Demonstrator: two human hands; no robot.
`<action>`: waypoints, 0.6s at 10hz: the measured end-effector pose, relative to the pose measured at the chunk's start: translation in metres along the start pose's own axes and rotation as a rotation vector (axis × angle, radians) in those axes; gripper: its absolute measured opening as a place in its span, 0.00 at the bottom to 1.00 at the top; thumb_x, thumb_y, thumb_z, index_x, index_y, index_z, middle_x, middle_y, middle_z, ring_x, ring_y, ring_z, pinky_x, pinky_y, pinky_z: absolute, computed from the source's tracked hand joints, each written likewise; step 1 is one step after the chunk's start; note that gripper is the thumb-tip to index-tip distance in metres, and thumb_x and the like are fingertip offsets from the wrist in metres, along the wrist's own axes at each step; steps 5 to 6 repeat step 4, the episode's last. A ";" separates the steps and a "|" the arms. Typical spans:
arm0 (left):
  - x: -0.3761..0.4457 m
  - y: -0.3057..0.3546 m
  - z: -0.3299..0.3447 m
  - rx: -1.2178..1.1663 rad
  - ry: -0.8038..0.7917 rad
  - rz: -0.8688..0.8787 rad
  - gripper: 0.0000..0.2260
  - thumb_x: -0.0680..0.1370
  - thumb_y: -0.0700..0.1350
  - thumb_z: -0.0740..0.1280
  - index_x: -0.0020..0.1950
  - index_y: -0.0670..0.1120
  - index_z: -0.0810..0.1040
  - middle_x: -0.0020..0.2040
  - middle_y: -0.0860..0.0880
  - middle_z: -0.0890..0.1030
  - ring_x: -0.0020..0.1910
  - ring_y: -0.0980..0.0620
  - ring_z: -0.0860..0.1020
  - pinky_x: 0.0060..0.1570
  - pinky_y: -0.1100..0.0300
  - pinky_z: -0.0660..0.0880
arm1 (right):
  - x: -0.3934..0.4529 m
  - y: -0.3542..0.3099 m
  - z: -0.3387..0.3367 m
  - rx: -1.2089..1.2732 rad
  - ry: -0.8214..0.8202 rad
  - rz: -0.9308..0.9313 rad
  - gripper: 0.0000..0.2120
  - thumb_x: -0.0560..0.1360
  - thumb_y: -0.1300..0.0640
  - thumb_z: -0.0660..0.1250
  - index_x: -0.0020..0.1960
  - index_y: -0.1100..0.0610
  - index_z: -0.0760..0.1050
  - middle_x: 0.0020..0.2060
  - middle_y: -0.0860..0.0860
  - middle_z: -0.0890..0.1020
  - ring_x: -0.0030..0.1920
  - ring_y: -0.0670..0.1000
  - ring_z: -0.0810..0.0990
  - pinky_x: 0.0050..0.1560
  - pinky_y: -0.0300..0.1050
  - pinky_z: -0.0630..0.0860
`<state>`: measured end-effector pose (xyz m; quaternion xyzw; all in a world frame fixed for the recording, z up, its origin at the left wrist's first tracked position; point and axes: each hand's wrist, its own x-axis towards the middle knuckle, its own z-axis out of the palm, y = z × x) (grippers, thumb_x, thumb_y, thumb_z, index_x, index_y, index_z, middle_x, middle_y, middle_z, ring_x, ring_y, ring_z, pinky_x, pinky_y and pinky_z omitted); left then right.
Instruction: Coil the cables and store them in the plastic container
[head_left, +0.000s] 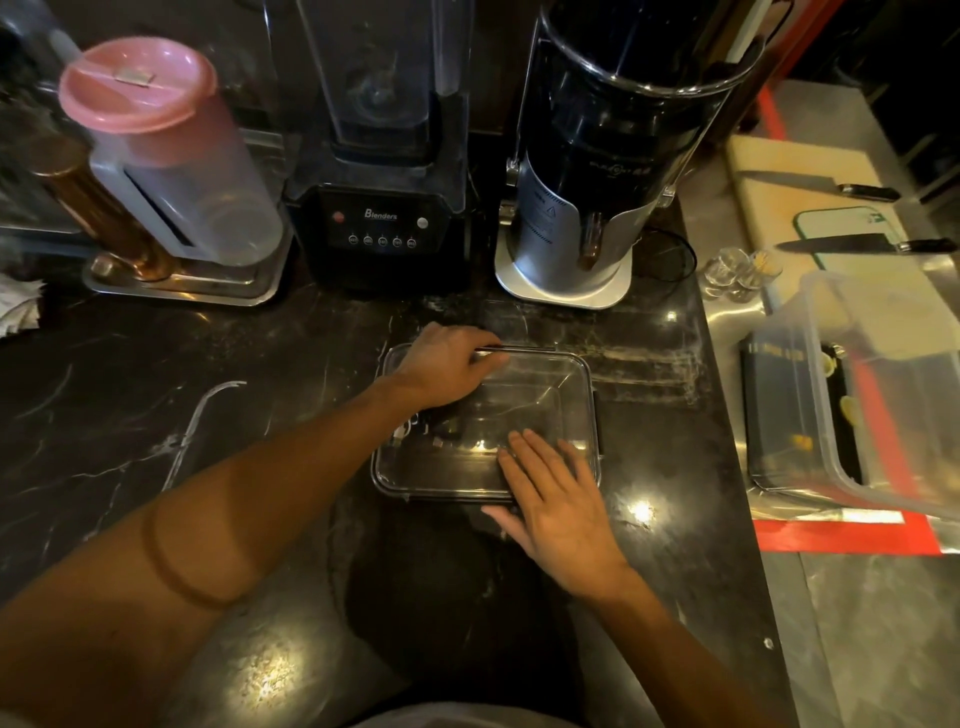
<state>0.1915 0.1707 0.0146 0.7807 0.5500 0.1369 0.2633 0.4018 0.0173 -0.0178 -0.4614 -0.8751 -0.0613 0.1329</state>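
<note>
Both hands lie on the lidded plastic container (550, 415) on the counter: the left hand (447, 371) curls over its far edge, the right hand (558, 501) lies flat, fingers spread, on its near corner. Cables inside are barely visible.

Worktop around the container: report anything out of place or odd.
Two knives lie with bare blades on the cutting board at right. Both the left hand and right hand press the plastic container, lid on; nothing looks spilled.

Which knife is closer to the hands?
The nearer knife, lying across the green-edged board, is closer to both hands. The other knife lies farther back on the pale cutting board, beyond it.
</note>
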 end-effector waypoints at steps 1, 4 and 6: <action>0.017 -0.005 0.003 0.090 -0.002 -0.006 0.18 0.83 0.58 0.59 0.66 0.51 0.79 0.59 0.50 0.84 0.59 0.49 0.80 0.66 0.47 0.68 | 0.014 0.009 0.009 0.010 0.025 0.046 0.27 0.79 0.41 0.70 0.67 0.60 0.80 0.69 0.58 0.80 0.72 0.58 0.77 0.69 0.63 0.73; 0.030 -0.004 0.006 0.189 0.023 -0.092 0.24 0.85 0.54 0.54 0.79 0.46 0.63 0.78 0.46 0.68 0.80 0.45 0.58 0.78 0.41 0.44 | 0.053 0.037 -0.004 0.237 -0.097 0.121 0.30 0.80 0.36 0.63 0.71 0.57 0.77 0.72 0.55 0.77 0.73 0.55 0.73 0.73 0.53 0.66; 0.030 -0.004 0.006 0.189 0.023 -0.092 0.24 0.85 0.54 0.54 0.79 0.46 0.63 0.78 0.46 0.68 0.80 0.45 0.58 0.78 0.41 0.44 | 0.053 0.037 -0.004 0.237 -0.097 0.121 0.30 0.80 0.36 0.63 0.71 0.57 0.77 0.72 0.55 0.77 0.73 0.55 0.73 0.73 0.53 0.66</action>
